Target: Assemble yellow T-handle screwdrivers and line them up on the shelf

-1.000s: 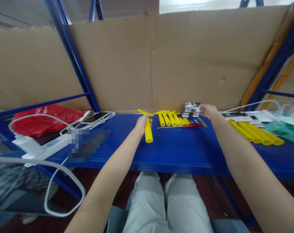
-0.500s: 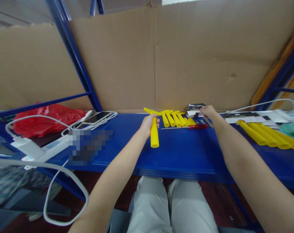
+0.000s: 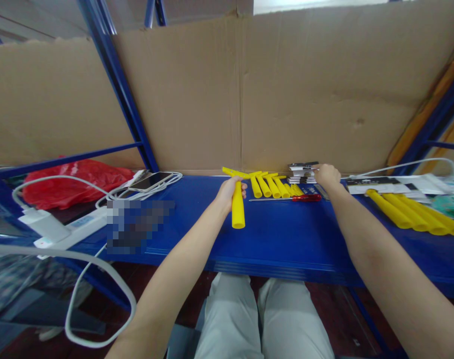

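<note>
Blue shelf (image 3: 287,239), cardboard (image 3: 182,99) behind; left hand (image 3: 229,193) grips yellow T-shaped handle (image 3: 238,214), twelve o'clock; right hand (image 3: 327,174) at stack of packets (image 3: 300,175), one o'clock, grip unclear. Step, judged: picking from stack; next calls for separating one cleanly

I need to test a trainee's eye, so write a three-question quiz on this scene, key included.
1. What does the left grip hold?
A) a white cable
B) a yellow T-shaped piece
C) a cardboard sheet

2. True or false: the red-handled screwdriver lies on the blue table with its shaft pointing left.

3. Fill in the colour: the crumpled plastic bag left of the phone is ____.

Key: 1 B; 2 true; 3 red.
</note>
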{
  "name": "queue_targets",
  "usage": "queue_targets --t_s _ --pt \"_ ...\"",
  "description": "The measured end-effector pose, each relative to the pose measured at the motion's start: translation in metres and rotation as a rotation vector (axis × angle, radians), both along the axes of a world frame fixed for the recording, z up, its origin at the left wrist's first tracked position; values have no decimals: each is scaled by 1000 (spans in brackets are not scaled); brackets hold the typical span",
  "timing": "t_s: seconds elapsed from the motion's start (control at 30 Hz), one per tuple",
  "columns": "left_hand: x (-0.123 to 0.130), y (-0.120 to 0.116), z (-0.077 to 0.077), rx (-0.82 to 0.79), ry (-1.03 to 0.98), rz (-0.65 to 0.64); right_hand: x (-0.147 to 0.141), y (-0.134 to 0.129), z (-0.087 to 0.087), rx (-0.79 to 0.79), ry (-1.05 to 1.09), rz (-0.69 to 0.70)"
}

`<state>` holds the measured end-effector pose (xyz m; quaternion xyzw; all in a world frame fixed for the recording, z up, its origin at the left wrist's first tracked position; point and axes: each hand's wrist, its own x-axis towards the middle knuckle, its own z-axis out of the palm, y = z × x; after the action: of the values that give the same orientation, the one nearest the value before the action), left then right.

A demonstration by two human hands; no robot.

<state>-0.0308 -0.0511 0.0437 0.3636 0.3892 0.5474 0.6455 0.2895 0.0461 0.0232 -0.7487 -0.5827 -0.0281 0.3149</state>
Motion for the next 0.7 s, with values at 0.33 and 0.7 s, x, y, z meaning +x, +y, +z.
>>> queue_targets --t_s 0.33,0.7 --pt "4 3 -6 -23 35 -4 11 26 -7 -67 -205 92" --pt "6 -2 -2 -10 53 -53 3 32 -10 -184 -270 179"
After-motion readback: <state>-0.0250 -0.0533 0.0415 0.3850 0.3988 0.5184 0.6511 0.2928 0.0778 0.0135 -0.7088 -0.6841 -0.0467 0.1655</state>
